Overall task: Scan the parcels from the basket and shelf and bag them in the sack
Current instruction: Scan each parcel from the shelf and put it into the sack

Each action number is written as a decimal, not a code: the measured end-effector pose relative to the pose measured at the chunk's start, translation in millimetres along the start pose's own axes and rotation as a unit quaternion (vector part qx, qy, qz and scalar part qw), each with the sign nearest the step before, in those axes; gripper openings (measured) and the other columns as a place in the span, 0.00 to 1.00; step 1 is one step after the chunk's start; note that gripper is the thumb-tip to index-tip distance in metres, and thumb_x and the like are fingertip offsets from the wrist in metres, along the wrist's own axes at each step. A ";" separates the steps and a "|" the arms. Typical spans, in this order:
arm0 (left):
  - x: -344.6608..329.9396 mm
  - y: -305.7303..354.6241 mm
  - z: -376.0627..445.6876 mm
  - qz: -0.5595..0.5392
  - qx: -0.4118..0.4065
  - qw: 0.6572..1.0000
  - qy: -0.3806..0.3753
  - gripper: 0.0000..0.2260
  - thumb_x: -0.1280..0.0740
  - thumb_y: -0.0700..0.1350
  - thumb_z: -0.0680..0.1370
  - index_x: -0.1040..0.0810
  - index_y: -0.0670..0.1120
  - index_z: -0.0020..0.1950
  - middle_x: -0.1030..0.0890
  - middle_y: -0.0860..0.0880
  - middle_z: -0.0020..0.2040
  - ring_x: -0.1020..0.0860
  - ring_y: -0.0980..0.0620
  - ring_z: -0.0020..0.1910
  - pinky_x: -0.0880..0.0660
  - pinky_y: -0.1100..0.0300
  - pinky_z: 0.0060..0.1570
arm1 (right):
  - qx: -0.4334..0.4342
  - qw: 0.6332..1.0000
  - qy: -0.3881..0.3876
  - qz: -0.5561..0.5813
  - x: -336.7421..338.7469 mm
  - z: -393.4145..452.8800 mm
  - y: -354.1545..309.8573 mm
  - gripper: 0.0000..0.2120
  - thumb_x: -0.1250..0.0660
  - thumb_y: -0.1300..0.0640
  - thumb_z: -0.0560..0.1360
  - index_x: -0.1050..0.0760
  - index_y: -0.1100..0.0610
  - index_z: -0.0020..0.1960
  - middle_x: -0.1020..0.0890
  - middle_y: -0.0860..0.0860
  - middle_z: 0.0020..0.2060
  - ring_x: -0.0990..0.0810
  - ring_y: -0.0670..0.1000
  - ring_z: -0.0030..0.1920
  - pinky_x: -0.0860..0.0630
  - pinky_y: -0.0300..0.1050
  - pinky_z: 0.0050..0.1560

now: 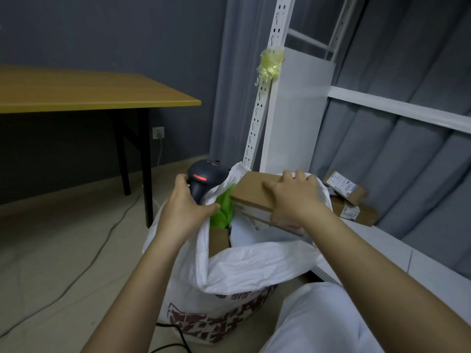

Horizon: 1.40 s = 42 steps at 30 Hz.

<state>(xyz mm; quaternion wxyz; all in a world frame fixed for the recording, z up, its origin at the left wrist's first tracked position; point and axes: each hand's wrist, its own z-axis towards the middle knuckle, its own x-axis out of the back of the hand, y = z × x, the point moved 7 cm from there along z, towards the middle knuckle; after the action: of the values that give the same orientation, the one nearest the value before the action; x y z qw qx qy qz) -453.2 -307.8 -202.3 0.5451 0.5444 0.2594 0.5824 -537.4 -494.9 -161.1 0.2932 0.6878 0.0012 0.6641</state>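
Observation:
A white woven sack (244, 266) with red print stands open on the floor in front of me. My right hand (293, 200) grips a flat brown cardboard parcel (251, 191) over the sack's mouth. My left hand (186, 207) holds a black barcode scanner (204, 179) with a red light, and its thumb pinches the sack's left rim. Inside the sack lie a green bag (224, 210) and another brown box (219, 240). Two labelled brown parcels (349, 197) rest on the low white shelf (397, 253) at the right.
A white metal rack post (265, 98) with yellow tape rises behind the sack. A wooden table (89, 93) with black legs stands at the left. A cable (89, 258) runs across the floor. My white-trousered knee (318, 322) is at the lower right.

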 end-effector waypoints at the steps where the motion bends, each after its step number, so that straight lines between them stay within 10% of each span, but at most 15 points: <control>1: 0.9 -2.9 0.7 0.011 0.004 1.000 0.003 0.22 0.25 0.42 0.69 0.34 0.48 0.55 0.26 0.53 0.48 0.25 0.49 0.46 0.33 0.57 0.37 | 0.015 1.000 -0.003 0.024 -1.8 4.1 -8.2 0.32 0.31 0.44 0.69 0.37 0.45 0.70 0.32 0.56 0.62 0.34 0.61 0.63 0.36 0.57 0.61; 10: 58.0 -16.3 29.0 -0.107 0.037 0.984 0.140 0.19 0.30 0.39 0.73 0.31 0.46 0.61 0.26 0.50 0.51 0.26 0.52 0.46 0.32 0.59 0.41 | 0.072 0.961 0.083 0.255 20.4 64.4 -73.8 0.39 0.32 0.39 0.71 0.47 0.44 0.75 0.37 0.57 0.70 0.37 0.61 0.67 0.33 0.58 0.63; 21: 70.6 -46.4 36.3 -0.154 0.053 0.965 0.206 0.17 0.29 0.38 0.73 0.31 0.50 0.56 0.25 0.55 0.48 0.25 0.54 0.47 0.32 0.61 0.48 | 0.122 0.988 0.010 0.091 -0.5 105.0 -74.0 0.33 0.30 0.46 0.69 0.37 0.47 0.71 0.35 0.55 0.67 0.37 0.62 0.66 0.33 0.63 0.64; 25: 66.8 -49.9 38.7 -0.176 0.053 0.959 0.215 0.18 0.28 0.39 0.73 0.31 0.50 0.56 0.23 0.53 0.50 0.23 0.54 0.50 0.30 0.61 0.49 | 0.201 0.969 0.107 0.091 11.8 127.1 -111.3 0.28 0.32 0.52 0.72 0.34 0.54 0.70 0.39 0.58 0.72 0.40 0.63 0.70 0.35 0.59 0.67; 32: 79.0 -35.4 30.3 -0.223 0.025 0.942 0.251 0.20 0.29 0.37 0.73 0.31 0.55 0.58 0.23 0.59 0.51 0.23 0.63 0.50 0.26 0.65 0.49 | 0.212 0.946 -0.062 0.239 -40.2 122.3 -104.9 0.20 0.36 0.60 0.77 0.28 0.52 0.68 0.39 0.54 0.73 0.28 0.58 0.64 0.33 0.42 0.57; 38: 76.1 -14.9 25.7 -0.233 -0.008 0.942 0.242 0.21 0.30 0.36 0.73 0.30 0.61 0.52 0.22 0.60 0.49 0.22 0.67 0.46 0.27 0.67 0.45 | 0.102 0.925 -0.157 0.331 -72.0 107.8 -84.5 0.51 0.27 0.51 0.73 0.63 0.52 0.79 0.40 0.59 0.75 0.34 0.59 0.71 0.34 0.47 0.65; 42: 72.3 -11.4 25.8 -0.234 -0.022 0.946 0.224 0.20 0.29 0.36 0.73 0.29 0.57 0.58 0.21 0.61 0.51 0.22 0.69 0.46 0.26 0.72 0.45 | 0.107 0.904 -0.095 0.403 -64.3 111.9 -90.3 0.36 0.30 0.61 0.75 0.44 0.54 0.78 0.31 0.56 0.71 0.28 0.56 0.66 0.30 0.42 0.58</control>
<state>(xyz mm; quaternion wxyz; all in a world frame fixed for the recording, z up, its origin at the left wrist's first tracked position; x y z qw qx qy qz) -412.1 -245.9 -180.1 0.6058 0.3121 0.4817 0.5510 -407.7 -490.2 -250.3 -0.0763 0.7168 -0.2333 0.6527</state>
